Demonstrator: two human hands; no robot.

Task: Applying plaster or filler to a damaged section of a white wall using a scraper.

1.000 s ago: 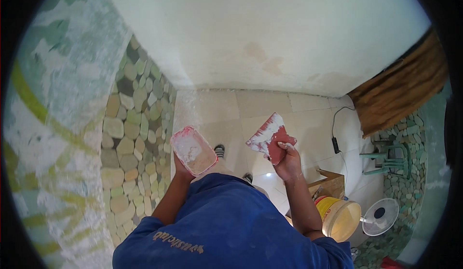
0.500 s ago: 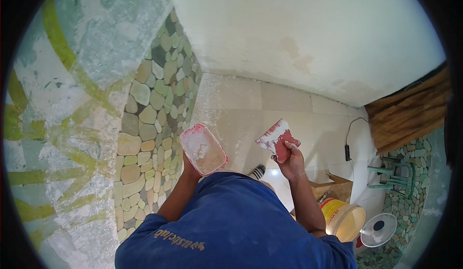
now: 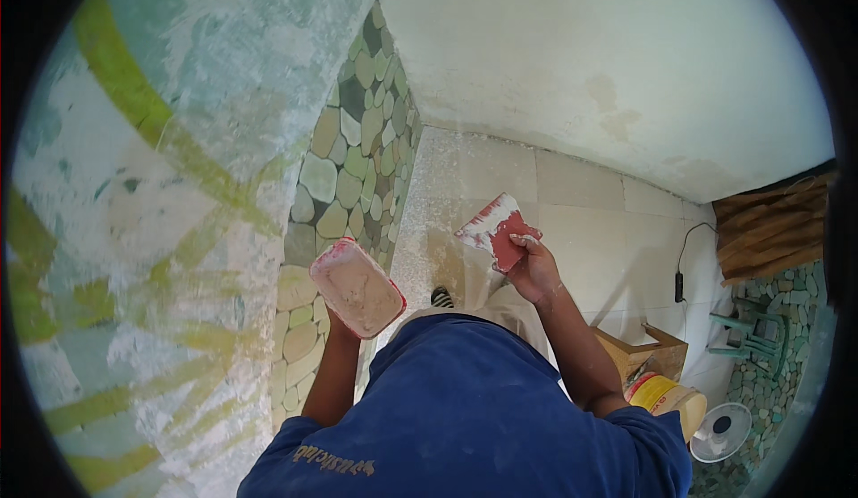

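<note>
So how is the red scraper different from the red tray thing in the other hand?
The scraper is flat and wedge-shaped with a white-smeared edge; the tray is a rounded oblong dish filled with pale paste. The scraper sits in the right hand; the tray rests on the left hand, mostly hidden under it. Both are red and messy with plaster.

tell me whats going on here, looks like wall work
A person in a blue shirt stands by a wall, looking down. The left hand holds up a red tray loaded with pale filler. The right hand grips a red-handled scraper, smeared white and raised off the wall. A yellow bucket and a fan sit on the tiled floor.
</note>
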